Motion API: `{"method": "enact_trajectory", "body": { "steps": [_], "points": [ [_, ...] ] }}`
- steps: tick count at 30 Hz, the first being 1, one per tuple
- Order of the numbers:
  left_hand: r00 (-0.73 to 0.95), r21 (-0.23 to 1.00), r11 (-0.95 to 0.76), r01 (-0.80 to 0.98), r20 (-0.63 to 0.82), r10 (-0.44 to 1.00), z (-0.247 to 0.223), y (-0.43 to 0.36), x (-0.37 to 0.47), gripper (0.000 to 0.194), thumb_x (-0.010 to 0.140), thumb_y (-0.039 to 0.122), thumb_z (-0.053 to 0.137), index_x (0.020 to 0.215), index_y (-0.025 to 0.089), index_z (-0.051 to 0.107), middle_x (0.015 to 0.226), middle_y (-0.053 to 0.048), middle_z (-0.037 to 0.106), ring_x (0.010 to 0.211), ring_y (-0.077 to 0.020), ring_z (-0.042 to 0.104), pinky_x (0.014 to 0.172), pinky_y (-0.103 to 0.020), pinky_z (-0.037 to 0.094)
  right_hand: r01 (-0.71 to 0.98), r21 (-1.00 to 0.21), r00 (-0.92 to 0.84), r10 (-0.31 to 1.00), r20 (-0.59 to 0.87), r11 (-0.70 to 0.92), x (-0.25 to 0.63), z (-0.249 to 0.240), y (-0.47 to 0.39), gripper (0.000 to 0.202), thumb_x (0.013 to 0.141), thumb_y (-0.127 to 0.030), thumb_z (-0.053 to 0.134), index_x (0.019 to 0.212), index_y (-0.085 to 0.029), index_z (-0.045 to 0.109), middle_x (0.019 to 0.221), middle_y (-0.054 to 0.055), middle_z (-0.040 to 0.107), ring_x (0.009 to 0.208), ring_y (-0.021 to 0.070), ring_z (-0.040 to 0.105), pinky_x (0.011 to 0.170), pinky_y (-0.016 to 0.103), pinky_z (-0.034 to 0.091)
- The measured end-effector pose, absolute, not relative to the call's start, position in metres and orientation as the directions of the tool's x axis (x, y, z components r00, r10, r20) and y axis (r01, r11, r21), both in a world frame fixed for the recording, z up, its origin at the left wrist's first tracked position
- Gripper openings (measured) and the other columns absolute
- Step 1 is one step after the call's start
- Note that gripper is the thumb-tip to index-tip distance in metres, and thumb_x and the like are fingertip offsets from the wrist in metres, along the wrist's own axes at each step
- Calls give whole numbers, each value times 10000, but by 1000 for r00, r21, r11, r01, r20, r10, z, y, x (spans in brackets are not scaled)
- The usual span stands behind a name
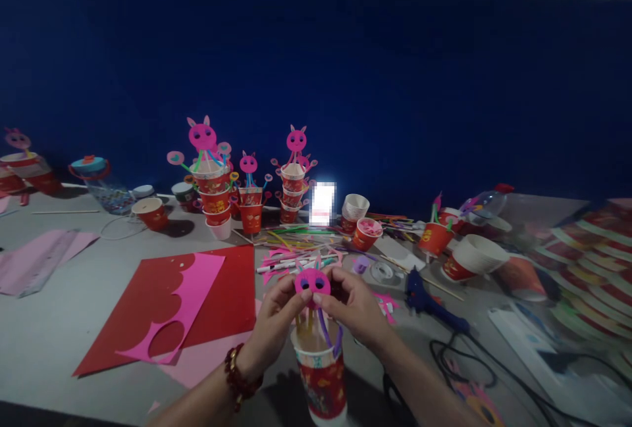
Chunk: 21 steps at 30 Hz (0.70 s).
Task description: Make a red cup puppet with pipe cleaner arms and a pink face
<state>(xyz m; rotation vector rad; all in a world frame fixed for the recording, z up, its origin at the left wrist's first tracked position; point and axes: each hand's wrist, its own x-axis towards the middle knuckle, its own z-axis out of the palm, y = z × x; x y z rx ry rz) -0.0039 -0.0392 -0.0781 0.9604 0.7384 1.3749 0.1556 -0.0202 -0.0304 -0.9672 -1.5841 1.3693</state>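
A round pink paper face [312, 284] with ears and two dark eyes is pinched between my two hands, just above a red patterned paper cup [322, 381]. My left hand [278, 314], with a beaded bracelet on its wrist, holds the face's left side, thumb on the front. On the right side my right hand [356, 305] grips it the same way, its thumb close to the other one. A purple pipe cleaner [324, 327] and a yellowish one run from below the face into the cup, which stands upright.
Finished pink-faced cup figures [212, 200] stand at the back. Red card [118, 322] and cut pink paper [197, 289] lie left. A blue glue gun [434, 302] with its cable [486, 374], stacked cups [476, 257] and a blurred cup pile [592, 262] are right.
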Motion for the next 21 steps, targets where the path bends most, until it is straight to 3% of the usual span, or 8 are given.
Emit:
{"method": "enact_trajectory", "body": {
  "steps": [6,9,11,14,17,21],
  "points": [
    [140,803,79,-591,5,990,-72,-38,-2,273,763,368,835,961,191,772,795,-21,696,724,-148,608,712,-240,491,54,-989,-375,921,108,138,157,-25,-24,284,837,-460,708,872,-196,610,788,3,604,706,163,573,630,266,468],
    [189,717,140,-683,-11,982,-66,-36,-2,217,788,368,807,852,172,741,754,-19,669,687,-140,597,702,-246,496,117,-945,-311,915,257,306,168,-30,-23,250,893,-447,659,978,-213,642,987,58,652,943,225,623,844,343,508],
    [209,661,157,-734,0,978,-64,-35,-4,227,812,386,766,780,168,711,752,-26,655,702,-157,608,723,-275,511,141,-920,-258,911,322,365,176,-39,-23,294,900,-458,663,1093,-238,637,1146,85,639,1129,261,586,997,400,459],
    [223,615,196,-764,-34,974,-62,-33,-7,222,795,395,735,775,174,719,838,-62,693,839,-228,664,853,-350,527,39,-980,-329,929,170,194,182,-54,-29,610,838,-579,712,1336,-285,517,1351,119,560,1226,288,563,1024,442,465],
    [236,585,243,-774,-90,968,-60,-34,-9,221,755,396,721,826,189,750,901,-79,729,952,-290,688,927,-411,522,-28,-999,-479,878,-1,-16,178,-64,-43,1006,705,-700,769,1518,-327,310,1503,151,425,1151,293,623,935,436,530],
    [175,588,210,-781,-117,978,-63,-34,-7,223,716,414,726,776,200,745,906,-83,741,996,-328,683,936,-470,533,73,-994,-529,842,-106,-79,168,-66,-63,1225,656,-655,830,1593,-359,99,1502,162,427,1036,284,683,861,427,560]
  ]
}}
